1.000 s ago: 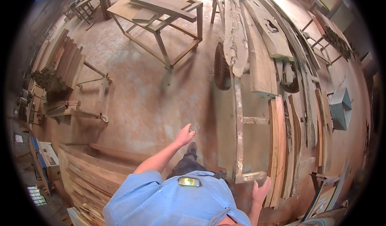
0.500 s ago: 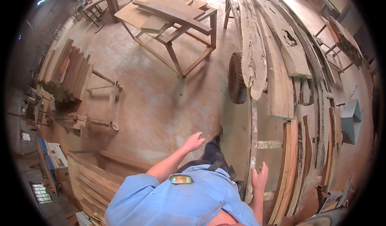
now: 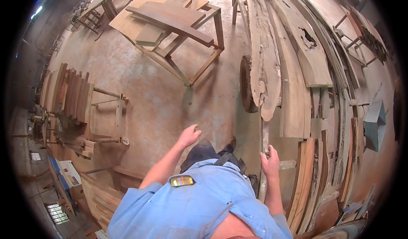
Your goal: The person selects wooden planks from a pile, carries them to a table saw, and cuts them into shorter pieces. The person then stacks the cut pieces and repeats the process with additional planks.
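My left hand [image 3: 190, 135] hangs in the air over the bare floor in front of my legs, its fingers loosely bent and nothing in it. On the other side, my right hand [image 3: 270, 160] is raised beside the long rail [image 3: 264, 179] of a wheeled cart, fingers slightly curled and apart. It appears to hold nothing; whether it touches the rail I cannot tell. Long rough-edged wooden slabs [image 3: 293, 47] lie on the cart ahead of that hand, with a dark tyre [image 3: 246, 83] at their left side.
Ahead stands a wooden work table [image 3: 127, 20] carrying loose planks [image 3: 174, 20]. Upright boards [image 3: 70, 92] fill a rack at the left. More planks [image 3: 95, 200] lie at my lower left, narrow boards [image 3: 304, 175] at my right. A grey metal hopper-like box [image 3: 375, 126] stands far right.
I have moved forward, so the table and the slabs sit nearer. Both hands have swung up and forward, and the right one is now closer to the slabs' near ends.
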